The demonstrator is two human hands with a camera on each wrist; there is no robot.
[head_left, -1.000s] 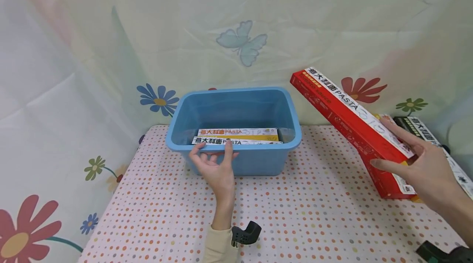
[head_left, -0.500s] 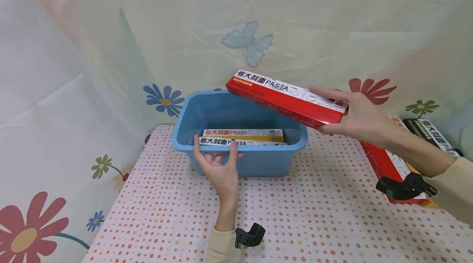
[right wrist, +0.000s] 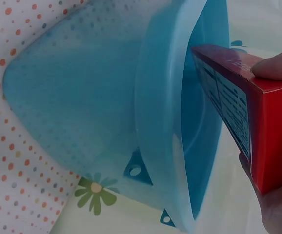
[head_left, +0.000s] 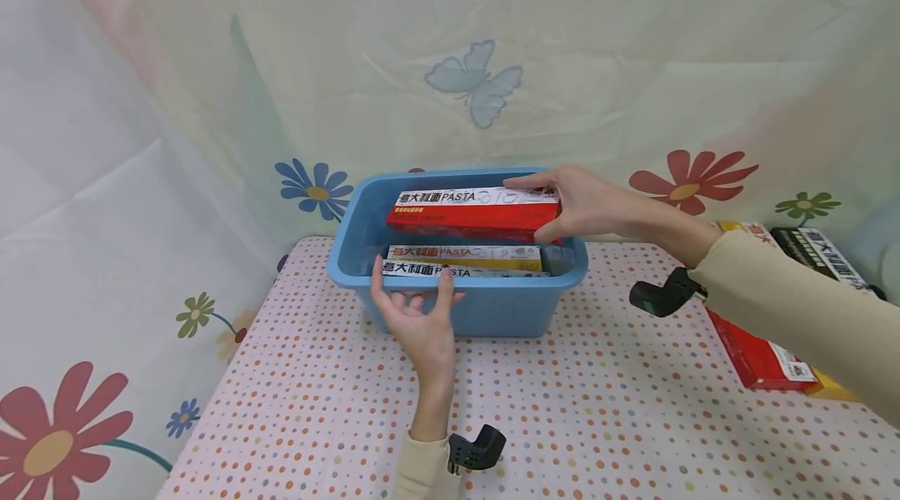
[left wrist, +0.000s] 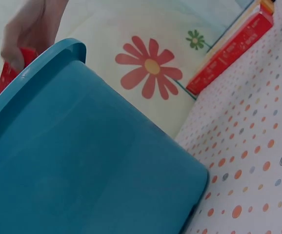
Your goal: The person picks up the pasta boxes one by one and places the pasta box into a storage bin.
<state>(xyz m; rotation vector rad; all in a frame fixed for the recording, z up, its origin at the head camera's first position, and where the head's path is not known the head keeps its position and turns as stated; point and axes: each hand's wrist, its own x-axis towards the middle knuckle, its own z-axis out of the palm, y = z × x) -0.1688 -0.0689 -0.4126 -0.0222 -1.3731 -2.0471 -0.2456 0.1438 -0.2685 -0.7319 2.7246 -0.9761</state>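
Observation:
My right hand (head_left: pixel 591 203) holds a red and white pasta box (head_left: pixel 471 212) by its right end, thumb on one side and fingers on the other. In the head view the box overlaps the back half of a blue plastic bin (head_left: pixel 492 305); in the right wrist view its far end dips inside the rim (right wrist: pixel 180 122). My left hand (head_left: pixel 422 336) grips the bin's front rim, thumb and a finger hooked over the edge. Inside, along the front wall, lie a yellow and white pasta box (head_left: pixel 464 252) and a white-topped pasta box (head_left: pixel 429 269).
At the right of the dotted table (head_left: pixel 598 422) lie another red pasta box (head_left: pixel 755 359), a yellow one (head_left: pixel 833 388) and a black and white one (head_left: pixel 823 250), partly hidden by my right sleeve (head_left: pixel 780 297). A flowered cloth (head_left: pixel 605 70) hangs behind the bin.
My right hand has carried the red pasta box leftward from the right-hand stack, then down over the bin's opening, levelling it. My left hand stays at the rim.

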